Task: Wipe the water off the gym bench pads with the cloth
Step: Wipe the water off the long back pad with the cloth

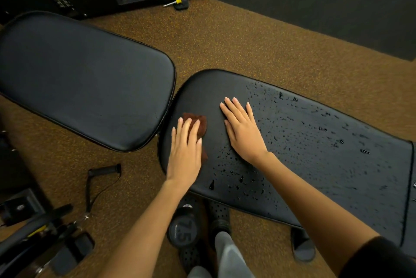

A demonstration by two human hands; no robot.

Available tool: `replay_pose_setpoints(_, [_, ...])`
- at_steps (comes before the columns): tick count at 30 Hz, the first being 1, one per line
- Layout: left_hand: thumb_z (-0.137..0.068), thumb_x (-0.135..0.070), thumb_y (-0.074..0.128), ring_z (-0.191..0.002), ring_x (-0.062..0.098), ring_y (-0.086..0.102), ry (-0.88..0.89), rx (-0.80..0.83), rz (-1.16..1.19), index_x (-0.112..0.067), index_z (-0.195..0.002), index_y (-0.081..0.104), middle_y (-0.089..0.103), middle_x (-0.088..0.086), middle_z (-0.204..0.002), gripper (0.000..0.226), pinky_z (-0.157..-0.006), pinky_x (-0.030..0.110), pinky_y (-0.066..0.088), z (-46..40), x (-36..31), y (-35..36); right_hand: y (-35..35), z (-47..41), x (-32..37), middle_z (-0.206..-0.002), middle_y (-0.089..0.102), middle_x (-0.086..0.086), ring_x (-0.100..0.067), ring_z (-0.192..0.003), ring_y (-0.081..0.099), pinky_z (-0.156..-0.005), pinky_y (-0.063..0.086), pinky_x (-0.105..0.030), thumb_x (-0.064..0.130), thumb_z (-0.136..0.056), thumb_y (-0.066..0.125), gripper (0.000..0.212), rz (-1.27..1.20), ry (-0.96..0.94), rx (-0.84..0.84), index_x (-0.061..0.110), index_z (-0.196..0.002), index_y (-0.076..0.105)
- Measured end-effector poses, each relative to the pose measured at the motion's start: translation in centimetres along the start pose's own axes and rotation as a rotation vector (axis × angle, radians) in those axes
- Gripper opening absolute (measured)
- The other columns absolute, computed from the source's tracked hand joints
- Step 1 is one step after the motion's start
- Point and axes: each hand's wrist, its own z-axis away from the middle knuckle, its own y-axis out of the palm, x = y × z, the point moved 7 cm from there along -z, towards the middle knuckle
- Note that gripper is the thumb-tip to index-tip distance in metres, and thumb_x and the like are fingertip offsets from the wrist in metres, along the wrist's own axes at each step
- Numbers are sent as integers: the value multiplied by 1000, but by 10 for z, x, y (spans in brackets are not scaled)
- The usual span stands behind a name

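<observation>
Left hand [185, 147] down flat, and that was how we had the cloth [198, 125]: fingers spread and pressing it onto the near pad [315, 165], not curled round it, with the brown folds poking out past our fingertips and a scrap showing by the heel of the palm. Right hand [242, 128] lay open too, palm on the vinyl just beside it, clamped on nothing, bracing us.

We judged the cloth soft, light and limp, the sort that bunches up under a push, so a broad flat palm looked the better hold than a pinch at one corner. It sat at the rounded left end of that pad, close to the gap between the two cushions. The vinyl looked slick and firm, and slicker still where wet, so we expected the cloth to glide easily.

Water droplets [304, 124] were scattered thick across the pad to the right of our right hand, and more lay along the near edge below the wrist. The strip around the cloth looked dry. The far pad [85, 79], tilted off to the left, looked mostly dry, with perhaps a few specks at its right edge.

Our own right hand stood squarely in the cloth's path toward the wet stretch. Below the bench sat a dumbbell [183, 230], and a cable handle [104, 169] lay on the floor [225, 41], both well clear of the wiping.
</observation>
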Motion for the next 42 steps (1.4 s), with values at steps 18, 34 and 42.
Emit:
replay_pose_setpoints(18, [-100,-20,31,-145,25,15,-12,-17,55,-9,-146,29,31,13,-152,48,-118,42,7,14,-9,5,2,8,1,-154,37,-9,-23,-147,25,-122,10,-43,18,-103,38,44,15,2,-74,8,-146,41])
replay_pose_setpoints(34, [-100,-15,36,-147,22,10,-92,-26,120,-11,-148,25,24,10,-155,49,-119,38,8,11,2,0,0,8,-2,-154,37,-8,-23,-147,24,-123,5,-40,17,-103,41,44,-51,-2,-41,8,-146,42])
replay_pose_setpoints(42, [-95,-19,44,-144,20,20,303,141,-85,-16,-148,26,32,5,-152,56,-117,41,16,44,-10,3,-2,10,-1,-155,36,-8,-23,-147,24,-123,3,-37,25,-103,32,47,-45,-9,-8,8,-146,41])
